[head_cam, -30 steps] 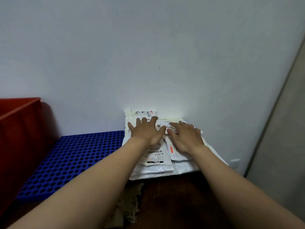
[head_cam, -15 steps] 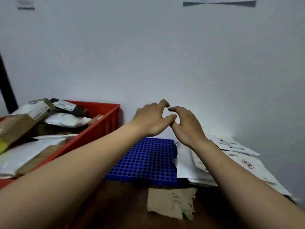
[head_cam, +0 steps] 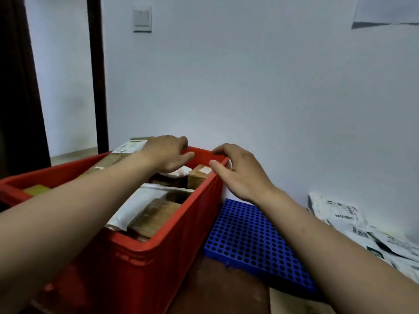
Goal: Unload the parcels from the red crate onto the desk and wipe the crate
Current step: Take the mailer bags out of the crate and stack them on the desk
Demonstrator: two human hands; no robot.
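Hovering over the far end of the red crate (head_cam: 158,257), mid-frame: left hand (head_cam: 166,154) is sitting above the crate's back rim, fingers loosely curled, thumb sticking out to the right, gripping nothing I can see. Right hand (head_cam: 238,175) is hanging just right of it over the far right corner, fingers relaxed and slightly spread, thumb close to the rim; can't tell if it is touching. Crate is sitting lower left on the dark worktop (head_cam: 217,291) and is holding parcels: a white mailer (head_cam: 133,207) lying beside a brown cardboard box (head_cam: 154,217), a small brown box with a white label (head_cam: 199,175) in the far right corner below the hands, a labelled box (head_cam: 130,147) poking up behind the left wrist. Blue perforated mat (head_cam: 254,241) is lying just beside the crate, lower right. White labelled parcels (head_cam: 340,214) are lying in a pile at the right edge of frame, against the wall. Tan cloth (head_cam: 292,302) is showing at the bottom edge.
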